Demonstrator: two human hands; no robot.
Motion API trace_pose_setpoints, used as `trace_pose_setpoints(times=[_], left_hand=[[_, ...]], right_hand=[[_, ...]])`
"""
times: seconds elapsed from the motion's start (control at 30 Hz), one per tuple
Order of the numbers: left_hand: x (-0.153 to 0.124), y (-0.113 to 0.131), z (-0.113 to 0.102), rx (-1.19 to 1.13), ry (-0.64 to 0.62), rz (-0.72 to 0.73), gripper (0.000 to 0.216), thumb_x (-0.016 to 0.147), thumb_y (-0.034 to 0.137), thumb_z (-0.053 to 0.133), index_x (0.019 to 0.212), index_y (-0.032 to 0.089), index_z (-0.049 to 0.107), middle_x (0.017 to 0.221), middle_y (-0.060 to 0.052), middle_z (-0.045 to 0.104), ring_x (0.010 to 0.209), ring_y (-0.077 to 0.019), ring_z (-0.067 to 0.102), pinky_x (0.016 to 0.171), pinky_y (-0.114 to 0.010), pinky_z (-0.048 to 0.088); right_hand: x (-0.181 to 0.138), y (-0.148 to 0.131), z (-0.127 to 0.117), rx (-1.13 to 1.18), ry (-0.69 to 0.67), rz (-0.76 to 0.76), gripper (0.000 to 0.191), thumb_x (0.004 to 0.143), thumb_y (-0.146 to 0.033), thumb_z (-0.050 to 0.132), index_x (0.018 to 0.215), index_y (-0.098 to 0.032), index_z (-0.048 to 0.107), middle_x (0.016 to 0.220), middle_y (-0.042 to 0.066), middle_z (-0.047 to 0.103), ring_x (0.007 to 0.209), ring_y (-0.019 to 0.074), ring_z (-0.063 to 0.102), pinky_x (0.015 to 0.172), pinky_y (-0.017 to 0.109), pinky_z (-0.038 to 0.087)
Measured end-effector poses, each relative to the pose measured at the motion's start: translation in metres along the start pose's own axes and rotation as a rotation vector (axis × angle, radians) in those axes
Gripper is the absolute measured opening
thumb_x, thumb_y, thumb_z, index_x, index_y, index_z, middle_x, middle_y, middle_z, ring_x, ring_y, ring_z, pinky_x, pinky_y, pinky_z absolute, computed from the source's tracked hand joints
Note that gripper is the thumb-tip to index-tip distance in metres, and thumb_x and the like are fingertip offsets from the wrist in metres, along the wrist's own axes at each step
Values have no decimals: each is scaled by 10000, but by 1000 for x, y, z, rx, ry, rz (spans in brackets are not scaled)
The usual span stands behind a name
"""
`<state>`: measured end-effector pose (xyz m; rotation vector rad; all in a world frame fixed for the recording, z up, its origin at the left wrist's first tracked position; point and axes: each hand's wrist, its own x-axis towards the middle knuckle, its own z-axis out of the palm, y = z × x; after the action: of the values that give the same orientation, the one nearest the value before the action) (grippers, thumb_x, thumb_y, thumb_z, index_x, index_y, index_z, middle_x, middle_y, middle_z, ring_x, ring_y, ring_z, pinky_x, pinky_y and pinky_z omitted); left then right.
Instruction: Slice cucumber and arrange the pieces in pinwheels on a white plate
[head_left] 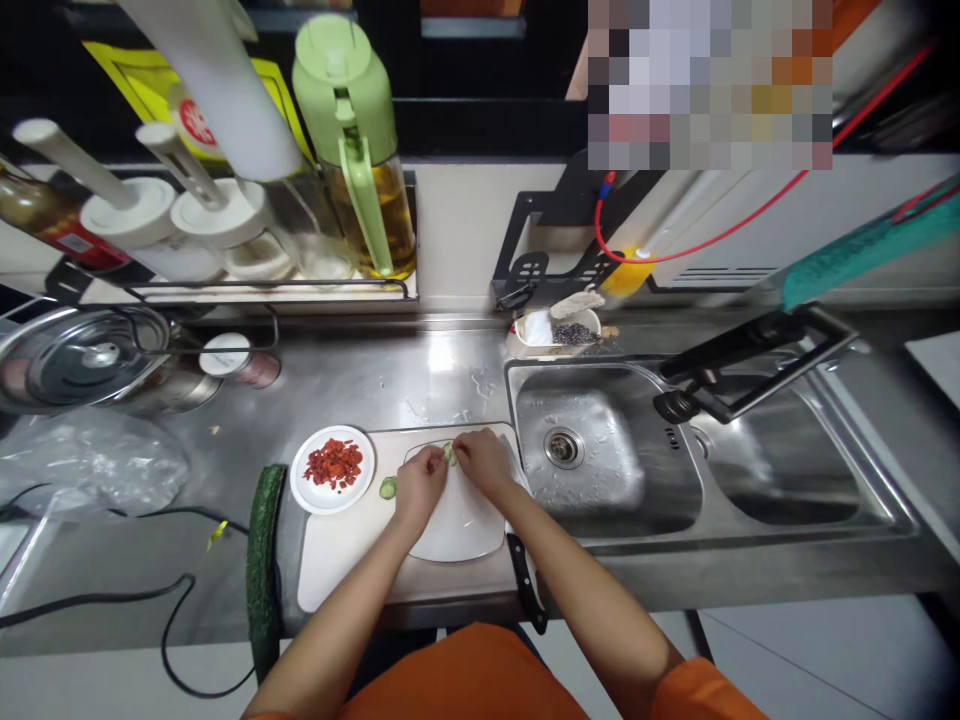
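Observation:
Both hands meet over a white plate (457, 530) that lies on a pale cutting board (337, 560). My left hand (418, 485) and my right hand (484, 462) pinch small green cucumber pieces (448, 452) between their fingertips at the plate's far rim. One cucumber slice (387, 488) lies on the board just left of my left hand. A small white dish of chopped red chili (332, 468) sits at the board's far left corner. A whole cucumber (262, 560) lies along the board's left side. A black-handled knife (525, 580) rests at the board's right edge.
A double steel sink (607, 460) with a black rack (750, 365) lies to the right. At the back stand an oil bottle (360, 150), white seasoning jars (142, 220) and a pot lid (82, 360). Black cables (112, 595) trail at the left front.

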<state>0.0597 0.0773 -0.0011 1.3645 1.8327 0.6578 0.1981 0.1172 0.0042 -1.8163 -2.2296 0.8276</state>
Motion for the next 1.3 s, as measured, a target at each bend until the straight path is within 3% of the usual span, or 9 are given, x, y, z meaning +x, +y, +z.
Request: trace_pose_setpoints(times=[0.4,0.67,1.07,1.2,1.3], left_hand=[[3,-8,8,101,9,125,160,780,166,516,838,204,661,729,-18,635,689,-150,555,671,-257,394],[4,-18,13,132,57,202,182,776,155,524,892,204,655,887,-61,606,856,-193,573,798,-310,450],[3,-20,12,188,19,240,157,814,185,519,864,201,667,857,-56,592,838,-183,576,791,-299,458],[1,-20,4,153,6,274,179,825,199,514,891,208,680,891,-57,609,827,-171,587,781,-287,468],[-4,-24,-16,162,47,301,202,847,235,502,930,217,685,930,-59,619,833,-168,593,783,-281,471]], right_hand=[[2,-1,1,-89,-20,-11,194,874,-211,483,853,-220,676,885,54,664,888,206,489,752,308,311],[-1,-5,-2,-126,2,1,175,894,-251,489,879,-222,661,924,65,641,950,223,457,721,315,302],[-6,-3,2,-156,31,-30,205,916,-260,457,882,-215,654,924,71,644,959,232,445,739,332,299],[-11,-3,-1,-136,58,-44,183,900,-228,478,907,-217,661,932,66,648,952,227,450,767,336,308],[-21,0,-3,-99,105,-28,200,898,-218,472,915,-215,671,907,63,648,924,221,457,796,340,318]])
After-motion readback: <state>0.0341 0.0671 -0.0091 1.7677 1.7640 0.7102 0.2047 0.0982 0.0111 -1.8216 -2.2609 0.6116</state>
